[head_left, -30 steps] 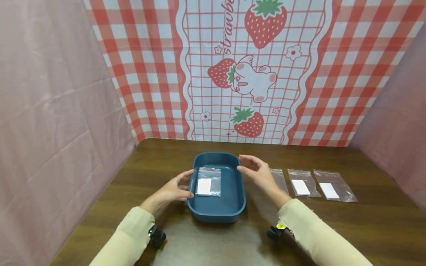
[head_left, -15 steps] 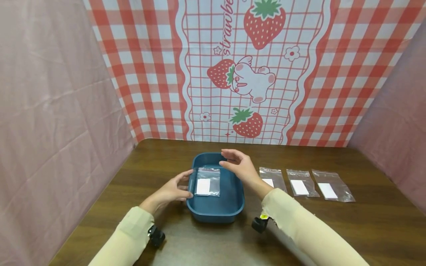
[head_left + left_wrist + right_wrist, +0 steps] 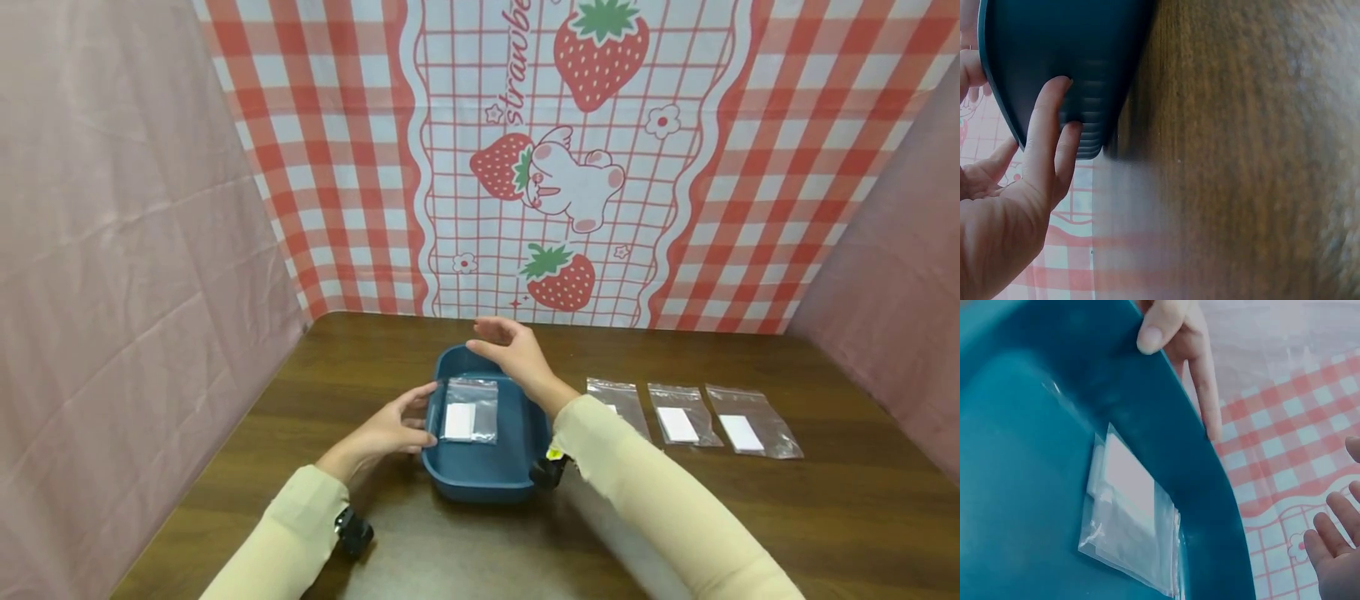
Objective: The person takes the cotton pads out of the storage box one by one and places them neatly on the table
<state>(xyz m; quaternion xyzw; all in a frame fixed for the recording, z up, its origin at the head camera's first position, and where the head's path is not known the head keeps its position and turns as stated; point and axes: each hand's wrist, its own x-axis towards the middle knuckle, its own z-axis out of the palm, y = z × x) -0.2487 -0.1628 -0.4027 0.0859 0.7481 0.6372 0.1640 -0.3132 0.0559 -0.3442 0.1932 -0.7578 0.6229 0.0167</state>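
A deep blue rectangular tub (image 3: 480,467) stands on the wooden table in the head view. My left hand (image 3: 384,431) grips its left wall; the right wrist view shows the thumb (image 3: 1154,334) over the rim, inside, and a finger outside. In the left wrist view the fingers (image 3: 1041,137) lie along the outer wall. Inside the tub lie clear zip bags (image 3: 1138,515) with white cards, apparently more than one stacked together. My right hand (image 3: 513,354) hovers over the far right of the tub, fingers loosely bent and holding nothing.
To the right of the tub are three clear zip bags in a row: a near one (image 3: 628,402) partly behind the right sleeve, a middle one (image 3: 697,408) and a far one (image 3: 772,421), with white cards. A checkered strawberry cloth (image 3: 360,208) hangs behind the table.
My right hand has moved left and away from me, from the tub's right rim across to above its far end. The left hand and the tub stay in place.
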